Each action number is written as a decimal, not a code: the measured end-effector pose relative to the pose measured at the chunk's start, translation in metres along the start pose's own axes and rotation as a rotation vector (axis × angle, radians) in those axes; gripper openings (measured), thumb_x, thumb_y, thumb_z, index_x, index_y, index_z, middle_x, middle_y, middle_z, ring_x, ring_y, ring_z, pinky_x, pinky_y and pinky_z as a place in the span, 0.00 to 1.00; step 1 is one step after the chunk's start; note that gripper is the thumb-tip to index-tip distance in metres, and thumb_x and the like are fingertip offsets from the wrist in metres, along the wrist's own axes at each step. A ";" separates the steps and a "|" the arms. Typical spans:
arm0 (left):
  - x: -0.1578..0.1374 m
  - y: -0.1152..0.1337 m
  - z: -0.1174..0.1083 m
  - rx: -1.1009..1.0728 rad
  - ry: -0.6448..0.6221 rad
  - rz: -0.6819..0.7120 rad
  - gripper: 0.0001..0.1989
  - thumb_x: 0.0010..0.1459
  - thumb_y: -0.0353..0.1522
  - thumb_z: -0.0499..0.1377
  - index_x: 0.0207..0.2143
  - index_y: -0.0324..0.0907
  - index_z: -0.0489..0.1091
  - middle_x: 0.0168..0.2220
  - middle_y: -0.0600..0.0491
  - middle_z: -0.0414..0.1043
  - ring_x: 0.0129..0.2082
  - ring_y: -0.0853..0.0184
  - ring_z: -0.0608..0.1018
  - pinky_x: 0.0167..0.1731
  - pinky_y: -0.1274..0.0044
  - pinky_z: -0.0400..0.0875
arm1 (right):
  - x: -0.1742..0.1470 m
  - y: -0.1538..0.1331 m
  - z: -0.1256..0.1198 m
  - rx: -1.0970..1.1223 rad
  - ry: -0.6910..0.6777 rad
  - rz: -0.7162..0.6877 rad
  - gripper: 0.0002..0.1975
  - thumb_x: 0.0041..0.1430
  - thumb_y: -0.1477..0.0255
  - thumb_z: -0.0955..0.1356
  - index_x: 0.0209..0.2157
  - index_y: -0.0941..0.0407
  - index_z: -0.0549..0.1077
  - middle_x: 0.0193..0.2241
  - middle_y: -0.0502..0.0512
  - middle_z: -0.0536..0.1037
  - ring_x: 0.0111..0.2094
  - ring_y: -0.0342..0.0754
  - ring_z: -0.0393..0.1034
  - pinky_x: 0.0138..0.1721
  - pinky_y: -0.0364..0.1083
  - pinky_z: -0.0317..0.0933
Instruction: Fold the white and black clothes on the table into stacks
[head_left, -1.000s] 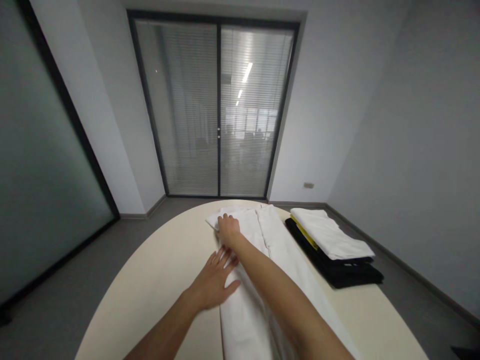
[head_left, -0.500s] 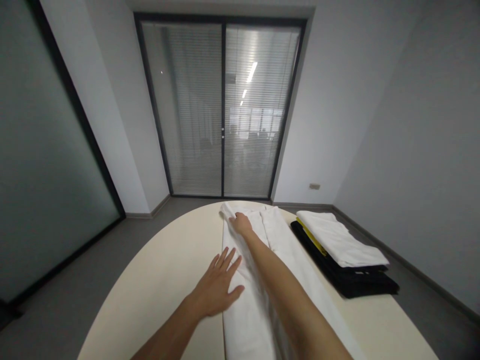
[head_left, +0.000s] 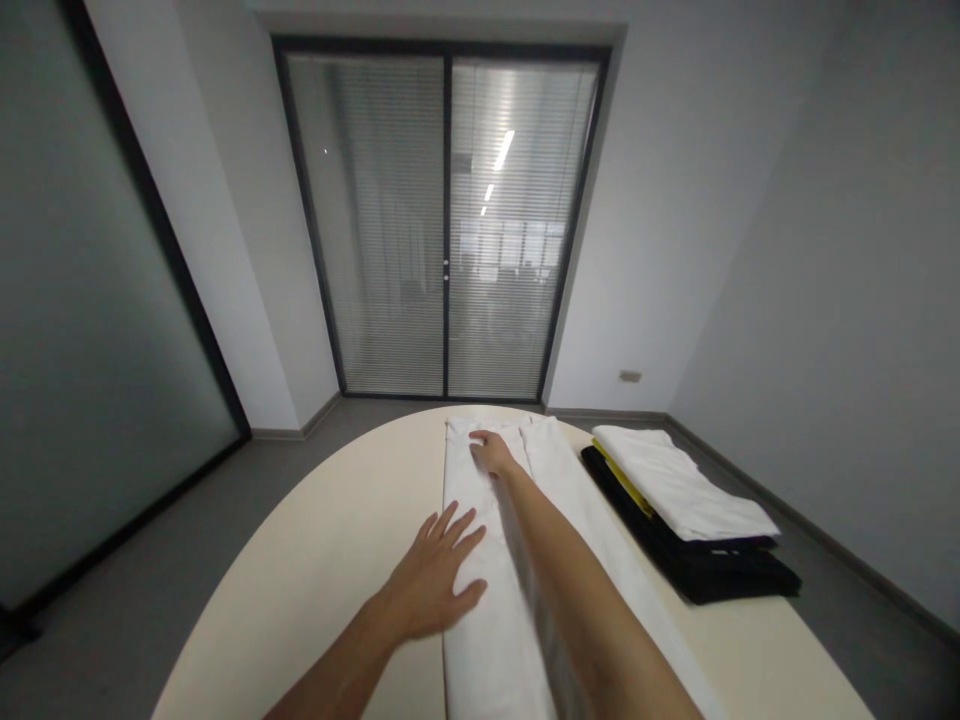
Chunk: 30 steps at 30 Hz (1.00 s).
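Observation:
A long white garment (head_left: 487, 600), folded into a lengthwise strip, runs from the table's far edge toward me; its kind cannot be made out. My left hand (head_left: 435, 570) is open, palm down with fingers spread, lying across the garment's left edge and partly over the table. Farther off, my right hand (head_left: 493, 453) is over the garment's far end, fingers apart and with no cloth pinched between them. My right forearm crosses above the garment and hides part of its middle.
The pale round table (head_left: 322, 560) bears everything. On its right lies a stack of folded clothes: a white one (head_left: 675, 480) on top, a yellow edge (head_left: 622, 475) and black ones (head_left: 705, 575) below. Beyond stand a glass door with blinds (head_left: 450, 230) and grey walls.
My right hand has let go of the garment's far left corner and shifted slightly right and nearer. That corner now lies flatter and straighter. My left hand has barely moved.

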<state>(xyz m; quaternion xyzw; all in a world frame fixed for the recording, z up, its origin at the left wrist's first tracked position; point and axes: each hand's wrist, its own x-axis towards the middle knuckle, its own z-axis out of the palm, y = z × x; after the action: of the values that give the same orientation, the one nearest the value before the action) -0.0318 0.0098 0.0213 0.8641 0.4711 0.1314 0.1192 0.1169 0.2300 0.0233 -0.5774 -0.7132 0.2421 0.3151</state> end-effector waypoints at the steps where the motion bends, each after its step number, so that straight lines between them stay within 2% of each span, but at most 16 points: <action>1: 0.000 -0.001 0.001 0.000 0.000 0.002 0.32 0.64 0.45 0.54 0.68 0.52 0.52 0.72 0.53 0.43 0.71 0.52 0.43 0.67 0.53 0.43 | 0.001 0.000 0.001 -0.019 0.010 0.002 0.21 0.57 0.77 0.64 0.53 0.60 0.74 0.44 0.59 0.80 0.43 0.49 0.75 0.49 0.46 0.65; 4: 0.001 -0.002 0.001 0.002 0.008 0.007 0.33 0.62 0.44 0.56 0.68 0.54 0.54 0.71 0.53 0.46 0.71 0.52 0.46 0.67 0.53 0.43 | 0.002 0.002 0.001 -0.106 0.032 0.040 0.23 0.59 0.78 0.61 0.56 0.57 0.73 0.51 0.58 0.78 0.51 0.48 0.72 0.55 0.45 0.61; 8: 0.000 0.002 -0.001 0.011 0.018 0.025 0.34 0.59 0.43 0.59 0.66 0.55 0.56 0.70 0.53 0.51 0.70 0.50 0.49 0.67 0.53 0.43 | -0.007 0.005 -0.003 -0.230 0.001 0.080 0.20 0.57 0.78 0.64 0.51 0.58 0.76 0.49 0.60 0.78 0.50 0.51 0.72 0.54 0.46 0.61; 10: -0.001 0.006 -0.002 0.013 0.022 0.032 0.34 0.57 0.43 0.60 0.66 0.55 0.58 0.69 0.52 0.52 0.69 0.49 0.51 0.67 0.54 0.45 | -0.010 0.002 -0.004 -0.289 0.007 0.075 0.19 0.57 0.78 0.64 0.49 0.58 0.77 0.52 0.63 0.75 0.51 0.53 0.71 0.53 0.47 0.62; 12: -0.002 0.009 -0.003 0.007 0.030 0.036 0.34 0.56 0.42 0.61 0.65 0.54 0.59 0.68 0.50 0.53 0.69 0.49 0.51 0.67 0.54 0.46 | -0.011 -0.003 -0.006 -0.337 0.023 0.040 0.19 0.59 0.78 0.64 0.50 0.58 0.76 0.58 0.65 0.70 0.55 0.55 0.66 0.54 0.49 0.60; 14: -0.002 0.011 -0.005 -0.004 0.033 0.048 0.35 0.55 0.42 0.61 0.65 0.53 0.60 0.68 0.50 0.54 0.69 0.49 0.52 0.67 0.55 0.47 | -0.009 -0.010 -0.005 -0.364 0.016 -0.026 0.19 0.61 0.76 0.63 0.54 0.56 0.73 0.60 0.62 0.68 0.59 0.55 0.61 0.56 0.49 0.58; 17: -0.002 0.013 -0.009 -0.026 0.026 0.066 0.35 0.53 0.41 0.63 0.64 0.54 0.61 0.66 0.50 0.57 0.67 0.50 0.54 0.67 0.57 0.49 | 0.001 -0.019 0.000 -0.376 -0.048 -0.118 0.20 0.64 0.75 0.62 0.57 0.52 0.69 0.56 0.57 0.72 0.60 0.53 0.58 0.58 0.50 0.56; 19: -0.001 0.013 -0.013 -0.052 0.018 0.073 0.34 0.53 0.41 0.63 0.63 0.54 0.63 0.65 0.50 0.58 0.66 0.51 0.55 0.67 0.58 0.49 | 0.010 -0.021 0.006 -0.381 -0.100 -0.157 0.20 0.64 0.75 0.62 0.56 0.51 0.70 0.57 0.55 0.71 0.62 0.53 0.56 0.59 0.52 0.54; 21: 0.001 0.013 -0.016 -0.085 0.011 0.084 0.33 0.53 0.42 0.63 0.61 0.54 0.64 0.64 0.49 0.59 0.66 0.51 0.57 0.67 0.59 0.49 | 0.020 -0.020 0.013 -0.385 -0.148 -0.184 0.19 0.63 0.75 0.63 0.54 0.50 0.71 0.60 0.53 0.69 0.64 0.53 0.53 0.61 0.53 0.51; 24: 0.002 0.011 -0.017 -0.126 0.008 0.101 0.31 0.52 0.43 0.64 0.59 0.54 0.67 0.63 0.49 0.60 0.65 0.51 0.58 0.66 0.58 0.50 | 0.032 -0.019 0.024 -0.389 -0.202 -0.181 0.19 0.62 0.77 0.63 0.53 0.50 0.72 0.57 0.53 0.72 0.65 0.53 0.52 0.63 0.56 0.49; 27: 0.002 0.010 -0.015 -0.132 -0.004 0.094 0.32 0.52 0.43 0.64 0.59 0.52 0.67 0.65 0.48 0.57 0.68 0.50 0.53 0.67 0.56 0.49 | 0.040 -0.019 0.030 -0.385 -0.211 -0.155 0.21 0.61 0.78 0.61 0.53 0.51 0.73 0.56 0.53 0.73 0.65 0.54 0.53 0.62 0.55 0.52; 30: 0.001 0.007 -0.013 -0.099 -0.025 0.087 0.34 0.53 0.42 0.64 0.62 0.52 0.63 0.69 0.49 0.52 0.71 0.49 0.45 0.67 0.55 0.45 | 0.044 -0.021 0.029 -0.380 -0.153 -0.145 0.26 0.62 0.79 0.59 0.60 0.50 0.68 0.64 0.51 0.64 0.67 0.52 0.49 0.63 0.53 0.50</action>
<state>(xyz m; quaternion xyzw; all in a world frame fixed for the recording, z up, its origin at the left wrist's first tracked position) -0.0297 0.0076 0.0358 0.8784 0.4244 0.1489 0.1617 0.0761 0.2693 0.0260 -0.5537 -0.8074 0.1232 0.1623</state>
